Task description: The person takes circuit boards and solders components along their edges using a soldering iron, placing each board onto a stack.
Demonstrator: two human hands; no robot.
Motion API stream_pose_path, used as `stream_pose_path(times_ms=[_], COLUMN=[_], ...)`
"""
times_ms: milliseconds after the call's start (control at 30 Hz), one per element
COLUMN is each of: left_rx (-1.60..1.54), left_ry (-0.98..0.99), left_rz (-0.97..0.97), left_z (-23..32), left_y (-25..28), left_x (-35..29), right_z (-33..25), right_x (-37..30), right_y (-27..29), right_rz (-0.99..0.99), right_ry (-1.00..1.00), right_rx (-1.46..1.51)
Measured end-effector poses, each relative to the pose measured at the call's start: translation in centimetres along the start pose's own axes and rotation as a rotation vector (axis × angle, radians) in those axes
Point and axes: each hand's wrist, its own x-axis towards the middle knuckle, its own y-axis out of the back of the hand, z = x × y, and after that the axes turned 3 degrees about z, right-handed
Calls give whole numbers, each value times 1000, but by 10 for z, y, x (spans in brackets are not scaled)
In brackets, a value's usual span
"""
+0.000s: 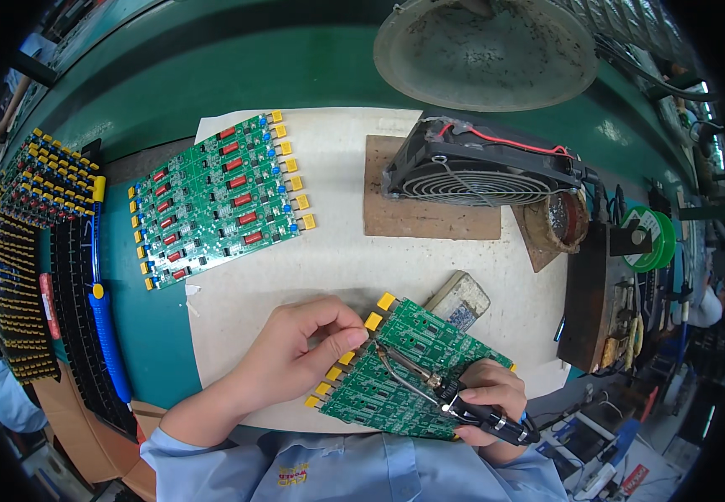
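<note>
A green circuit board (417, 343) with yellow connectors along its left edge is tilted in front of me, its solder side up. At that edge, my left hand (308, 343) is closed in a pinch where the row of connectors is covered, just below a visible yellow connector (372, 321). My right hand (496, 393) is closed round the black handle of a soldering iron (488, 417). A thin metal tube runs beside its shaft. The iron's tip is at the board near my left fingertips. Some right fingers lie by the board's right edge.
A populated board panel (216, 201) lies on the paper sheet (329, 243) at left. A fan (471, 163) stands on a wooden base, near a round pot (563, 219). A worn block (460, 299) sits behind my board. Stacked boards (23, 276), a blue-handled tool (107, 339) and a green spool (651, 238) flank me.
</note>
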Motion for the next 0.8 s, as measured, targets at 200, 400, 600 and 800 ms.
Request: stream_pose_path(times_ms=[200,400,600,800], left_rx=[-6,18,71,113], left_ry=[10,64,74,88], left_rz=[17,18,24,-8], left_z=[0,2,1,6], left_y=[-2,-1,1,3], left_x=[0,-3,-3,-4], right_z=[0,-1,-2,-2], right_x=[-4,0,4,3], right_y=[-3,-1,-1,-2], right_rz=[113,28,-55,-53], right_ry=[-33,-2,18,32], right_rx=[118,42,-30,-37])
